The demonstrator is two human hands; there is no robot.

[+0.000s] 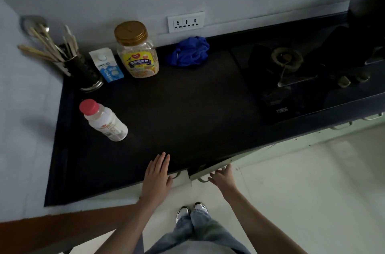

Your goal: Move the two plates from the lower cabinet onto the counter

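Jar (136,49) label: yellow, Chinese characters

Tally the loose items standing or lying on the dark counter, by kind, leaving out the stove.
Bottles: 1, red-capped bottle
Cartons: 1, milk carton
Jars: 1, gold-lidded jar
Utensil holders: 1, utensil holder
Cloths: 1, blue cloth
Plates: 0
Total: 5
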